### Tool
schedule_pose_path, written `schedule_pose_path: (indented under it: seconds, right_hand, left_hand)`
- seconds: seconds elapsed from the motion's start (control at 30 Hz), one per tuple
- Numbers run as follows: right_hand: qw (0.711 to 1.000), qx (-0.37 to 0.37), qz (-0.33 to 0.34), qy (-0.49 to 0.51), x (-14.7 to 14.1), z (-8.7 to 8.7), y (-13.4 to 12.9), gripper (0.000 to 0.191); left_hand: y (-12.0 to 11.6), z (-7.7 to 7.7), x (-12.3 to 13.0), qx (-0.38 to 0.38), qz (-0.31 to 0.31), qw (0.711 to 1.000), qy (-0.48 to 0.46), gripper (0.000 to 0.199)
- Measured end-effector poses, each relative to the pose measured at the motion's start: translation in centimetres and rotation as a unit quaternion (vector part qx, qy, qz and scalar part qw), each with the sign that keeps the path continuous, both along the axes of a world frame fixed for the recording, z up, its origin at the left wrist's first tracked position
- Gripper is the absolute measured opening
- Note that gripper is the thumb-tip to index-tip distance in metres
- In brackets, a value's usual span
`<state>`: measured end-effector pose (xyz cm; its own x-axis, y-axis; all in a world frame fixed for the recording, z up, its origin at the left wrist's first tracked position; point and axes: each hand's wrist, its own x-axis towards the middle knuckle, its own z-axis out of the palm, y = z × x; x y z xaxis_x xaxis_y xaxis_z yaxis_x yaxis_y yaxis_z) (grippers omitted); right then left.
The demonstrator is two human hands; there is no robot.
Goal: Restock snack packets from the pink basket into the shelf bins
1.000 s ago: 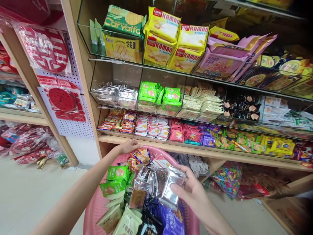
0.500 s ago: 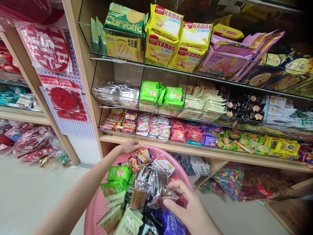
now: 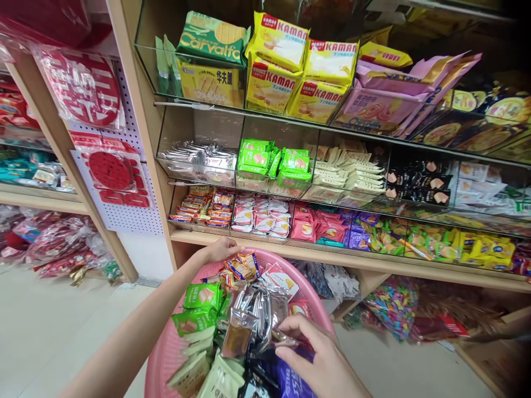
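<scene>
A pink plastic basket (image 3: 160, 348) full of wrapped snacks is in front of me. My left hand (image 3: 222, 250) is closed on its far rim. Inside the basket, my right hand (image 3: 315, 354) pinches a silver-wrapped snack packet (image 3: 286, 338) between thumb and fingers. It lies at the edge of a pile of silver packets (image 3: 239, 331). Around the pile are green packets (image 3: 203, 298), cream packets (image 3: 219, 378), purple packets (image 3: 292, 381), orange-and-blue packets (image 3: 244, 268) and a white-and-red packet (image 3: 280, 279). Black packets (image 3: 257, 384) show partly at the bottom.
Glass-fronted shelves (image 3: 274, 121) hold sorted snack packets just beyond the basket. Larger yellow packs (image 3: 280, 41) stand on the upper shelf. A wooden ledge (image 3: 352, 258) runs under the lowest row, with bagged goods (image 3: 392, 307) below. Red decorations (image 3: 110, 171) hang on a pegboard at left.
My right hand has shifted slightly left and down over the silver packets, uncovering a red packet behind it. My left hand keeps its hold on the rim.
</scene>
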<state>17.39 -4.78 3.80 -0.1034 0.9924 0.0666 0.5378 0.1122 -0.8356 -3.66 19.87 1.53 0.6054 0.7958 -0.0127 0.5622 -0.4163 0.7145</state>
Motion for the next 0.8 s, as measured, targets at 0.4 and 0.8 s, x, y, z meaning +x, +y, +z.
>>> schedule_pose_path:
  seconds: [0.4, 0.8]
  right_hand:
    - [0.985, 0.083, 0.048, -0.146, -0.3, -0.8, -0.2, 0.014]
    - [0.962, 0.16, 0.062, -0.21, -0.3, -1.4, -0.1, 0.011]
  left_hand:
    - [-0.1, 0.2, 0.0, 0.008, 0.002, 1.0, 0.014, 0.054]
    - [0.4, -0.6, -0.1, 0.006, 0.001, 1.0, -0.001, 0.053]
